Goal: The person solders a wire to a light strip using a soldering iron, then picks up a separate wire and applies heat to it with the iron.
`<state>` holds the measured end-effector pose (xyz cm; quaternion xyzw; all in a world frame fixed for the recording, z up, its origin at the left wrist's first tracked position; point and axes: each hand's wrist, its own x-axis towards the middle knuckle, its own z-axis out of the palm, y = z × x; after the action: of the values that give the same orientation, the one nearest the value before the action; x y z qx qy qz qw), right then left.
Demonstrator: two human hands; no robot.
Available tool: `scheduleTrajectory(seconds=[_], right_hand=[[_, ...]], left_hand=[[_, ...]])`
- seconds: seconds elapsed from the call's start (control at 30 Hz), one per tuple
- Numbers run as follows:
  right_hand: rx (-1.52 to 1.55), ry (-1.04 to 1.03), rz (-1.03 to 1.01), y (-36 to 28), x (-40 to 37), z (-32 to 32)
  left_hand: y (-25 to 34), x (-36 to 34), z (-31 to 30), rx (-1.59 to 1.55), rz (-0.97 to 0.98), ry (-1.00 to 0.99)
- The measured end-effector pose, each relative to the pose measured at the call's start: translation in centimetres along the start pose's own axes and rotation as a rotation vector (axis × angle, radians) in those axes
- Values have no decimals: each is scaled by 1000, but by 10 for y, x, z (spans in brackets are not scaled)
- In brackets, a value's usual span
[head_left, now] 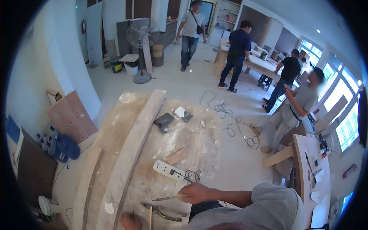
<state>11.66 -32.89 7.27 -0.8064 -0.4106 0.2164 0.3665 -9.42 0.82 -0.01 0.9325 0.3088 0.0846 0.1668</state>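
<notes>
My right hand point(193, 193) is closed around the handle of a screwdriver point(166, 198), whose thin shaft points left over the worktable point(153, 153). My left hand point(130, 221) is at the bottom edge of the view, its fingers curled. A small dark tip rises from it, too small to name. Between the hands lie pliers point(165, 214) with dark and yellow handles. A narrow wooden strip point(150, 218) stands out beside their jaws. Just beyond my right hand is a white power strip point(168, 170) with a dark plug and cable in it.
Long boards point(132, 153) run along the table's left side. Dark pouches point(165, 122) and a small wood block point(177, 156) lie on top. Loose cable point(230, 113) snakes over the floor. Several people stand farther off; one in grey point(303, 101) is at right. A fan point(142, 34) stands behind.
</notes>
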Motion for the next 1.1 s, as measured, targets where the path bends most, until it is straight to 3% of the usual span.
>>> scheduleTrajectory(seconds=[0.07,0.1,0.17,0.2,0.27,0.37,0.57,0.77,0.9,0.97,1.1], right_hand=[[-4,-11,18,2,-3,0],[5,-11,21,8,-3,2],[-81,24,-10,18,-8,15],[-49,33,-33,16,-13,13],[-64,0,-62,10,-10,4],[-33,99,-57,-13,0,-1],[-132,-92,85,-44,31,1],[-153,-92,28,-40,38,-2],[-149,-120,34,-39,46,-1],[-161,-146,35,-42,51,-2],[-159,-131,30,-41,53,0]], left_hand=[[8,-9,-29,-381,40,-65],[10,-5,-33,-373,40,-71],[14,-8,-48,-383,157,-273],[13,-11,-42,-357,299,-152],[21,-14,-53,-396,177,-356],[11,-8,-53,-631,234,-531],[10,3,-38,-676,154,-522],[8,-3,-32,-870,33,-384],[7,-4,-36,-792,4,-422],[7,3,-44,-536,276,-377],[10,5,-53,-541,256,-397]])
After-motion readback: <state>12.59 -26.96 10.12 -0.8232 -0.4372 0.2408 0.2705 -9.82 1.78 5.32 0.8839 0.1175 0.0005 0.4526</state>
